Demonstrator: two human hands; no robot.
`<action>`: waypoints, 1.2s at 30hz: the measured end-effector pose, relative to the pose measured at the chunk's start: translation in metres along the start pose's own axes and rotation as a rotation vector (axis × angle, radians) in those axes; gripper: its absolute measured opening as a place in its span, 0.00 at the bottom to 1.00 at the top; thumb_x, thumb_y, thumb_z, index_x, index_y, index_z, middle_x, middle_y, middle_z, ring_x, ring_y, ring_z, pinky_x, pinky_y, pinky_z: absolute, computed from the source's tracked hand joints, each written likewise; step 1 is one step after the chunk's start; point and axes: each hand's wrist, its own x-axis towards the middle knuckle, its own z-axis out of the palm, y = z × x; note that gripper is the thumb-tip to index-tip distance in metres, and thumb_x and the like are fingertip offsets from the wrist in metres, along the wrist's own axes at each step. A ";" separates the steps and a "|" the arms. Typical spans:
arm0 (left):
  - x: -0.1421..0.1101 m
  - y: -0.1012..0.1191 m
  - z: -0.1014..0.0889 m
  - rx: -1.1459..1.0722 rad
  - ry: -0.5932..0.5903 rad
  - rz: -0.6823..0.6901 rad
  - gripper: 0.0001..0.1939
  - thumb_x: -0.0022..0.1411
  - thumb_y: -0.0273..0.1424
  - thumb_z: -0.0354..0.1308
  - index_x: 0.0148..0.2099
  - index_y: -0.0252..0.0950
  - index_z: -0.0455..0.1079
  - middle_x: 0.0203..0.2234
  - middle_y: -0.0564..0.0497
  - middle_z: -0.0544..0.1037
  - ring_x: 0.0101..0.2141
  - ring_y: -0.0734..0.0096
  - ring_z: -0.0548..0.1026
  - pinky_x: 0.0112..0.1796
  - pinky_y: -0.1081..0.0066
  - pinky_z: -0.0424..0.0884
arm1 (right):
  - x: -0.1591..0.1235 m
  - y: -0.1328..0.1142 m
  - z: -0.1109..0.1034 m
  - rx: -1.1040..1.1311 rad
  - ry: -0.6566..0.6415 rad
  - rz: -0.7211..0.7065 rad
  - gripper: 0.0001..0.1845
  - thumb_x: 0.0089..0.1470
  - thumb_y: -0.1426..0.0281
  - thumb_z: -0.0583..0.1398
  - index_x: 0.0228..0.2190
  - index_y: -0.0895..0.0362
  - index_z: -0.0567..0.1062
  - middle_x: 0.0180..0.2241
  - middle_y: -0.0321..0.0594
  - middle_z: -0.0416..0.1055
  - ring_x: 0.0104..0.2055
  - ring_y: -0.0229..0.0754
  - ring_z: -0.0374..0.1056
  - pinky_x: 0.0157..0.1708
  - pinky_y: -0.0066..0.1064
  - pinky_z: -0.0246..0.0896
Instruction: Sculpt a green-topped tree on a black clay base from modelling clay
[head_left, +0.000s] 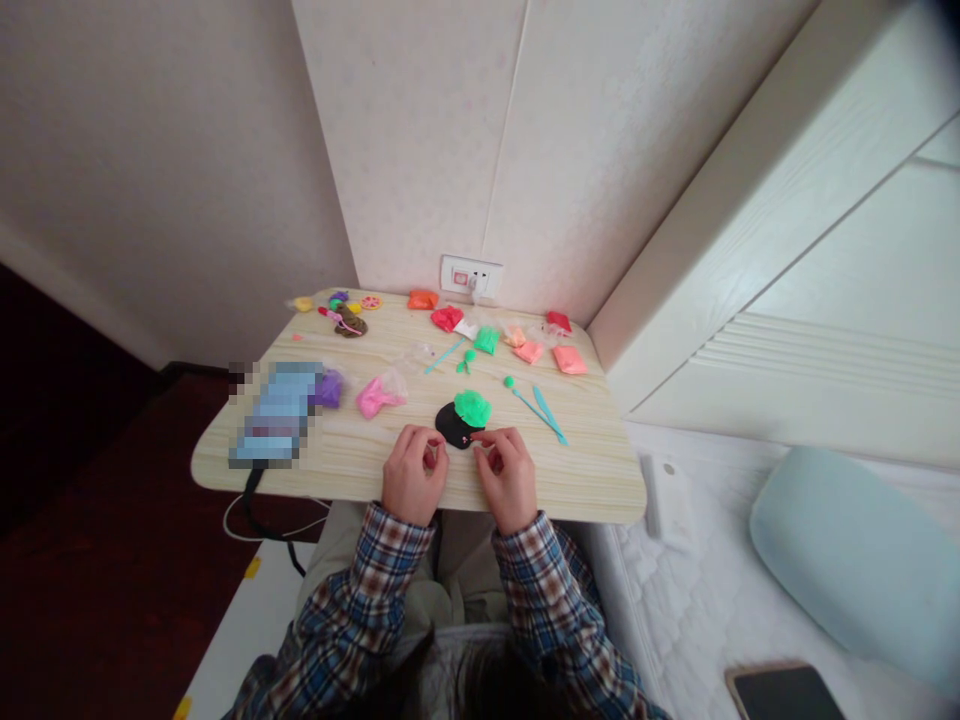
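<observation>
A flat black round piece (452, 428) lies near the front of the small table, with a ruffled bright green clay shape (472, 408) on its upper right. A tiny pinkish bit (466, 438) shows near its lower right edge. My left hand (415, 473) is closed just left of the black piece, thumb and index finger pinched together. On the other side, my right hand (508, 478) is also in a pinch, its fingertips at the right edge of the black piece close to the pinkish bit. Whatever either pinch holds is too small to make out.
A pink clay bag (381, 394), purple bag (328, 389) and blurred phone (279, 414) lie left. Blue tools (550, 414) and a green ball (509, 382) are right. Several clay packets, including a green one (486, 340), line the back by the wall socket (471, 277).
</observation>
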 end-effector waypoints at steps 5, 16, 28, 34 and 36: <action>0.001 0.002 0.000 -0.006 -0.005 -0.012 0.06 0.57 0.21 0.51 0.32 0.35 0.66 0.28 0.53 0.69 0.22 0.76 0.68 0.28 0.73 0.66 | -0.010 0.000 -0.001 -0.045 -0.004 -0.071 0.17 0.54 0.76 0.51 0.44 0.59 0.74 0.34 0.43 0.67 0.32 0.39 0.65 0.33 0.31 0.64; -0.001 -0.001 0.001 -0.014 0.001 -0.006 0.05 0.57 0.22 0.51 0.33 0.35 0.65 0.28 0.53 0.68 0.23 0.76 0.68 0.28 0.73 0.66 | -0.022 0.007 0.002 -0.142 -0.007 -0.187 0.23 0.52 0.78 0.51 0.49 0.60 0.73 0.36 0.47 0.68 0.39 0.45 0.65 0.39 0.40 0.65; -0.002 0.000 0.002 -0.023 0.013 0.006 0.05 0.57 0.21 0.52 0.32 0.35 0.66 0.28 0.53 0.69 0.23 0.77 0.68 0.28 0.73 0.66 | -0.020 0.006 0.004 -0.210 0.002 -0.240 0.23 0.52 0.78 0.51 0.48 0.61 0.73 0.35 0.47 0.69 0.38 0.46 0.64 0.38 0.40 0.65; -0.002 -0.001 0.003 -0.030 0.010 0.010 0.05 0.57 0.21 0.52 0.33 0.35 0.66 0.29 0.53 0.69 0.23 0.77 0.68 0.28 0.74 0.67 | -0.021 0.006 0.004 -0.238 0.000 -0.248 0.23 0.51 0.79 0.51 0.48 0.61 0.73 0.35 0.48 0.69 0.38 0.46 0.63 0.37 0.41 0.65; -0.002 -0.001 0.003 -0.028 0.010 0.010 0.05 0.57 0.21 0.52 0.33 0.35 0.66 0.29 0.53 0.69 0.23 0.77 0.68 0.27 0.74 0.67 | -0.021 0.005 0.004 -0.246 0.002 -0.248 0.23 0.51 0.79 0.51 0.48 0.60 0.73 0.35 0.47 0.68 0.38 0.46 0.63 0.37 0.41 0.65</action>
